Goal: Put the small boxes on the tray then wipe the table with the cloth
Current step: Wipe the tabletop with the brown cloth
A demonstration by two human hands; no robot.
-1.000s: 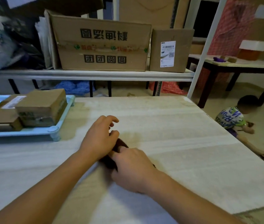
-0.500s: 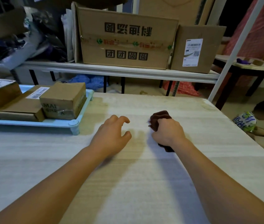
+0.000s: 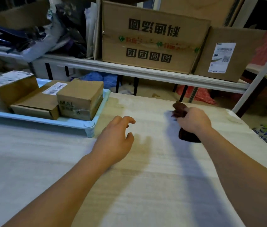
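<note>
Pale wood-grain table (image 3: 145, 185) fills the near view, both bare forearms stretched over it. Left hand (image 3: 114, 141) rests palm down on the tabletop, fingers loosely curled and spread, holding nothing. Right hand (image 3: 193, 121) is closed in a fist around one dark brown crumpled cloth (image 3: 181, 109), with cloth bunched out ahead of the knuckles and a dark fold showing under the wrist; cloth looks pressed to the table, contact blurred. Hands well apart.

Left of the left hand, slightly farther: one light blue plastic tray (image 3: 73, 123) on short round feet, standing on the table. In it three small brown cardboard boxes: a cube-like box (image 3: 80, 99) nearest the left hand, a flat box with a white barcode label (image 3: 36, 102) touching it on its left, and a taller labelled box (image 3: 6, 87) at the far left.

Beyond both hands, a white metal shelf (image 3: 145, 73) carries two bigger cartons: a large printed cardboard carton (image 3: 152, 40) and a plain carton with a shipping label (image 3: 222, 54) to its right. Dark bags and clutter at the shelf's left end.
</note>
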